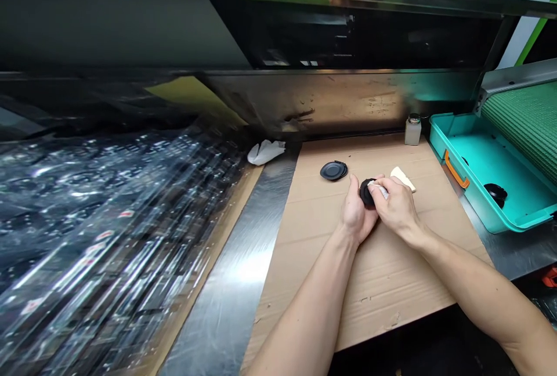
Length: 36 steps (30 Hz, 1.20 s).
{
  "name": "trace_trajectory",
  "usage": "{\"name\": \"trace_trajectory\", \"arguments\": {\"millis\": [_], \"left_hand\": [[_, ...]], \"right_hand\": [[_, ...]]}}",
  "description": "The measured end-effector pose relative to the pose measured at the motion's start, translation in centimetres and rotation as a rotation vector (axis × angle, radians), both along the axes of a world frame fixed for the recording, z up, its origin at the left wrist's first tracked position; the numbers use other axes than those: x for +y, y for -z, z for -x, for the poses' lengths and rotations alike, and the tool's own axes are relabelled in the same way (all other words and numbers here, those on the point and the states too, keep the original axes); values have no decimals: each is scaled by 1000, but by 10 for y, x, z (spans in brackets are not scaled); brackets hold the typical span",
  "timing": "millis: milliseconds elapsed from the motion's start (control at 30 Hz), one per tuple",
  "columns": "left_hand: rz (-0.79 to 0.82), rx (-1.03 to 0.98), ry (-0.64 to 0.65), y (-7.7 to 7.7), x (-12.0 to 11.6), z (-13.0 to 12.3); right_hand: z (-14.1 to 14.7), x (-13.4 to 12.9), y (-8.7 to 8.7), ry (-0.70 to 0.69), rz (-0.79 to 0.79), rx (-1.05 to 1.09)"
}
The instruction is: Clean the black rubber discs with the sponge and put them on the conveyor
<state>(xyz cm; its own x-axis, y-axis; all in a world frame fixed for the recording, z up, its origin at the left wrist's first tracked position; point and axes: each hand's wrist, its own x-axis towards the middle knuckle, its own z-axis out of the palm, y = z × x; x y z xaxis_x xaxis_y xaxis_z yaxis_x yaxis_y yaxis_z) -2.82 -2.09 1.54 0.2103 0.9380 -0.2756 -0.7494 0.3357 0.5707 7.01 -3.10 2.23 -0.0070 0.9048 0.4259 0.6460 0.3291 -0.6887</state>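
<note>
My left hand point(355, 214) holds a small black round part point(364, 194) tilted up, thumb raised at its far side. With closed fingers, my right hand point(398, 206) presses a crumpled white cloth point(382, 191) against the face of that part. Both hands are over a cardboard sheet point(322, 260). Just beyond them lie black disc-shaped parts point(333, 170), one partly over another. A cream-coloured folded pad point(402, 179) rests on the cardboard behind my right hand, which hides some of it.
At the back right stands a small bottle point(413, 130) with a dark cap. A turquoise tray point(491, 216) with an orange handle holds black parts, beside a green conveyor belt point(526, 115). Clear plastic-packed trays point(108, 237) fill the left. A white crumpled wipe point(265, 151) lies at the back.
</note>
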Motion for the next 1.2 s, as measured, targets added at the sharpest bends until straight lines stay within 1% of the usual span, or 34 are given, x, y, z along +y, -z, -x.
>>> {"name": "trace_trajectory", "arguments": {"millis": [67, 167, 267, 333, 400, 467, 533, 567, 633, 700, 800, 833, 900, 967, 1033, 1100, 1133, 1200], "left_hand": [[-16, -29, 24, 0, -2, 0], [-1, -41, 52, 2, -2, 1], [51, -20, 59, 4, 1, 5], [96, -9, 13, 5, 5, 10], [130, -19, -49, 6, 10, 16], [145, -43, -90, 6, 15, 23], [149, -61, -108, 6, 17, 27], [148, -66, -113, 6, 18, 28], [140, -64, -116, 5, 18, 28], [116, -54, -114, 4, 17, 26], [75, -33, -110, 4, 17, 24], [65, -30, -108, 4, 16, 23], [58, -36, -105, 5, 17, 22], [60, -55, -117, 6, 17, 21], [69, -73, -125, 7, 16, 20], [77, -96, -90, 8, 16, 19], [70, -111, -60, 9, 15, 19], [40, -144, -13, 9, 14, 17]], "right_hand": [[3, -2, -1, -23, -29, 53], [3, -3, -1, -120, -62, 65], [-2, -3, -3, -270, -19, -94], [-10, -3, -8, -358, 57, -260], [-21, -3, -18, -375, 151, -387], [-36, -2, -29, -286, 259, -466], [-50, 1, -39, -129, 355, -518], [-56, 3, -41, -40, 370, -537], [-64, 10, -39, 107, 319, -549], [-65, 17, -29, 169, 245, -564], [-62, 28, -8, 112, 252, -618], [-60, 30, -2, 93, 257, -607], [-53, 31, 4, 85, 224, -510], [-42, 24, 5, 67, 174, -377], [-26, 11, 3, -20, 134, -309], [-8, -3, 0, -121, 94, -330], [-1, -9, -1, -147, 71, -360], [10, -14, -4, -132, 54, -429]]}}
